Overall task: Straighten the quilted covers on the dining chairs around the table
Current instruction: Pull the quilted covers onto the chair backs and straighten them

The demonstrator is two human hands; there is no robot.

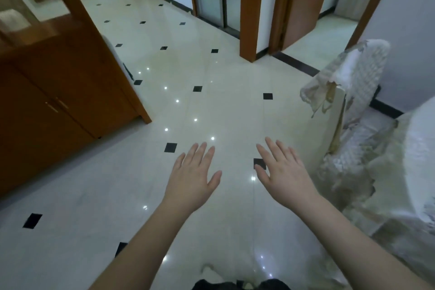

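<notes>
Pale tiled floor fills the view; both hands, left hand and right hand, hover flat-fingered, holding nothing. Rumpled quilted cover drapes a chair at right. Approach step, likely: next, reach right and tug it smooth.

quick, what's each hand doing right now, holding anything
Left hand: open, fingers straight, holding nothing, over the pale tiled floor.
Right hand: open, fingers spread, holding nothing.

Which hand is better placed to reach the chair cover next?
Right. The right hand hangs open nearer the quilted cover on the chair at the right edge. The left hand, also open, is over bare floor, farther from it.
</notes>
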